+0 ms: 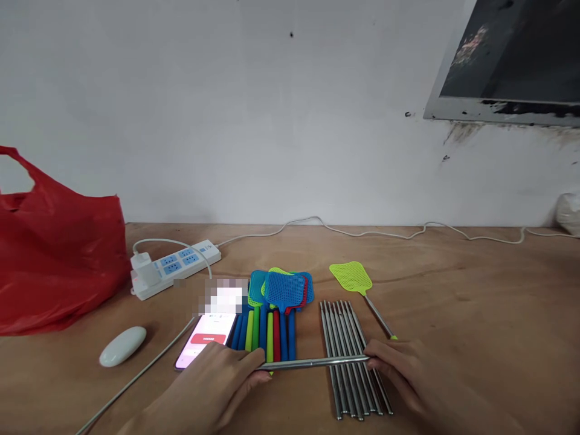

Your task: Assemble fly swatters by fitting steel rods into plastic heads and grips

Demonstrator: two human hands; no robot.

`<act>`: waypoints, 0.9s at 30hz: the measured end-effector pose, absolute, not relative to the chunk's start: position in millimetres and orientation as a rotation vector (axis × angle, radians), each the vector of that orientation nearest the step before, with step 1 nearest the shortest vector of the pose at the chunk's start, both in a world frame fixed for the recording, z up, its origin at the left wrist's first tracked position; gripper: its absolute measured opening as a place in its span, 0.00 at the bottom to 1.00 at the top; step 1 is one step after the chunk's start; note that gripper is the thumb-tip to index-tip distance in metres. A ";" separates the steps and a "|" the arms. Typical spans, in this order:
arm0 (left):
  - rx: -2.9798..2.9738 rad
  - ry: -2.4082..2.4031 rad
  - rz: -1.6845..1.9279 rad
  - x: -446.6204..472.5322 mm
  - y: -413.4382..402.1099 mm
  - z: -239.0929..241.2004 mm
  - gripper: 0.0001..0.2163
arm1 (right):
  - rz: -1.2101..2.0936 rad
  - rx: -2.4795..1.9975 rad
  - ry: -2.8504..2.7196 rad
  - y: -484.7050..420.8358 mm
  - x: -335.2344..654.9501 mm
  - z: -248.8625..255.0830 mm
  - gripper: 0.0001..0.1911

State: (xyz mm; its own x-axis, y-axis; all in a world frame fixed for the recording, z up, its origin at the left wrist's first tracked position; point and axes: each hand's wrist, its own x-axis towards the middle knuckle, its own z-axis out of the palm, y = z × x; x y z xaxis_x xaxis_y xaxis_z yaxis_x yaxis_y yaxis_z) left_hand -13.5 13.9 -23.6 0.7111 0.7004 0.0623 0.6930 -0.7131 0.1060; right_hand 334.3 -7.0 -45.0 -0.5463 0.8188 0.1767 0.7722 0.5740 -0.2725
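Observation:
My left hand (217,383) and my right hand (401,368) each pinch one end of a thin metal rod (312,363), held crosswise low over the wooden table (453,290). Under the rod lie several coloured handles (265,332) in blue, green and red. Behind them is a pile of swatter heads (283,289). A row of several metal rods (353,356) lies beneath my right hand's fingers. A finished yellow-green fly swatter (351,277) rests just behind that row.
A lit phone (203,339) lies by my left hand, with a white oval object (122,346) and a loose rod (140,374) to its left. A red plastic bag (54,260) and a white power strip (174,266) stand at the back left. A cable (362,232) runs along the wall.

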 end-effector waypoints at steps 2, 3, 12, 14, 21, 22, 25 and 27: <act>2.916 1.126 0.133 -11.1 12.2 -24.2 0.23 | 0.166 -1.307 -2.554 -7.0 332.4 -46.4 0.12; 2.954 1.105 0.113 -8.8 11.1 -25.0 0.24 | 0.140 -1.288 -2.573 -7.7 329.4 -46.0 0.12; 3.022 1.070 0.047 11.4 13.2 -29.5 0.20 | 0.000 -1.091 -2.520 -7.3 287.8 -27.5 0.14; 3.021 1.069 0.018 12.1 14.3 -29.2 0.18 | -0.013 -1.076 -2.503 -6.2 286.2 -28.6 0.14; 2.971 1.096 -0.023 27.8 13.8 -27.5 0.15 | 0.035 -1.101 -2.526 -6.2 280.6 -40.9 0.14; 2.960 1.127 -0.025 29.3 14.6 -26.7 0.16 | 0.043 -1.116 -2.528 -4.7 281.2 -40.2 0.13; 2.910 1.170 0.016 28.5 17.7 -24.2 0.18 | 0.107 -1.140 -2.533 1.1 287.9 -34.4 0.11; 2.874 1.168 0.049 25.1 19.3 -22.7 0.19 | 0.105 -1.140 -2.544 4.2 294.3 -29.7 0.11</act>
State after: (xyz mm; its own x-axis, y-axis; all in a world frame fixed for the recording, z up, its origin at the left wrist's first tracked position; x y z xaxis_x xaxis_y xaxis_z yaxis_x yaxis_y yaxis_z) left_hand 25.1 19.3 -22.7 0.7161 0.6979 0.0142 0.6966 -0.7158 0.0482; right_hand 294.3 4.2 -29.7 -0.6148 0.7356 0.2845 0.7097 0.6733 -0.2073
